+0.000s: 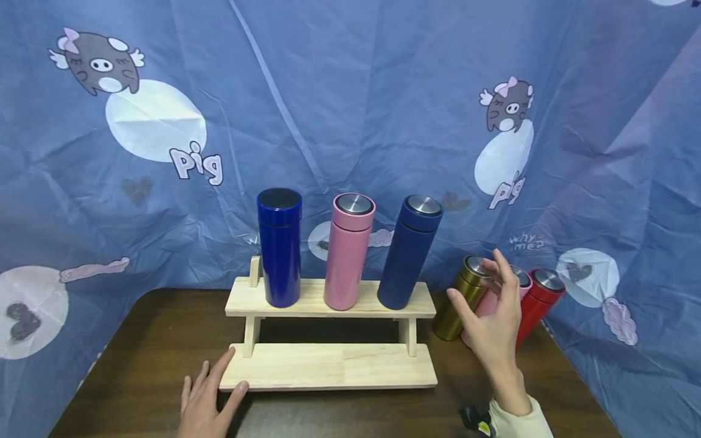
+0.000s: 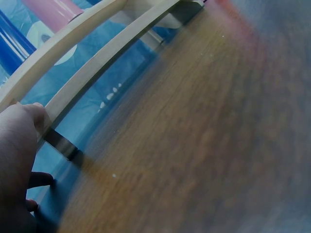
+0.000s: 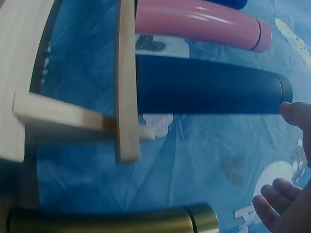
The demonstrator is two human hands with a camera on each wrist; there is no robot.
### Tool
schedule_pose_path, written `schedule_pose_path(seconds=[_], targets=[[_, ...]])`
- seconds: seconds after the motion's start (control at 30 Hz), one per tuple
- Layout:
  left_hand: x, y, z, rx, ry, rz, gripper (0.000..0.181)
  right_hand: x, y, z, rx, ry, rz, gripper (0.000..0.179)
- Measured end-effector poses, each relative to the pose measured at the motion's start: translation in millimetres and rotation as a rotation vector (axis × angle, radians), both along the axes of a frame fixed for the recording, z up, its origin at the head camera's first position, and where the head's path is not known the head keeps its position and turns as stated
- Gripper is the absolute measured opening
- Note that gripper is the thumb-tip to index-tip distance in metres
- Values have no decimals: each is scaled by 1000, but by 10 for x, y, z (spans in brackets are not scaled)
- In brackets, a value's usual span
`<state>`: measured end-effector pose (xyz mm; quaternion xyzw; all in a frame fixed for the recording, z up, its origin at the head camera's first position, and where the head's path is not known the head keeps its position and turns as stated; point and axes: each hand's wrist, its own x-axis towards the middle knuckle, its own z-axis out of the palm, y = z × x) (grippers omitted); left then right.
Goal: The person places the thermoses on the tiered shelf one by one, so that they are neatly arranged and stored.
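Observation:
My left hand (image 1: 205, 398) holds the left end of the wooden two-tier rack's lower board (image 1: 339, 368), thumb at the front corner, index finger toward the back one. On the upper board (image 1: 314, 292) stand a shiny blue thermos (image 1: 280, 255), a pink thermos (image 1: 347, 258) and a navy thermos (image 1: 408, 258). My right hand (image 1: 495, 328) is spread with nothing in its grasp, in front of a gold thermos (image 1: 457, 310). It partly hides a second pink thermos (image 1: 486, 304). In the right wrist view, the thumb appears beside the navy thermos's (image 3: 209, 85) lid; I cannot tell whether they touch.
A red thermos (image 1: 539, 301) stands at the right of the brown table (image 1: 148, 353), beyond my right hand. A blue cloth (image 1: 383, 91) with pig prints hangs behind and at the sides. Some small dark object (image 1: 470, 417) is by my right sleeve.

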<state>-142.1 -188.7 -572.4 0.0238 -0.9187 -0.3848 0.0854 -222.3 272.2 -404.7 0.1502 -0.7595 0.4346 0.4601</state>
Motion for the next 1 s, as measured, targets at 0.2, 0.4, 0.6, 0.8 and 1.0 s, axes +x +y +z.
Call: schedule_pose_path(seconds=[0.2, 0.4, 0.6, 0.8, 1.0], targets=[[7, 5, -17, 15, 26, 10, 66, 46, 196, -59, -20, 14, -48, 101], [33, 29, -108, 70, 203, 13, 46, 79, 343, -99, -22, 14, -106, 98], [30, 22, -161, 72, 227, -7, 46, 132, 483, -28, -48, 30, -169, 93], [21, 32, -149, 69, 232, 8, 45, 145, 665, 20, -104, 42, -250, 83], [31, 39, -139, 68, 202, 12, 46, 75, 970, -53, -176, -2, -322, 76]])
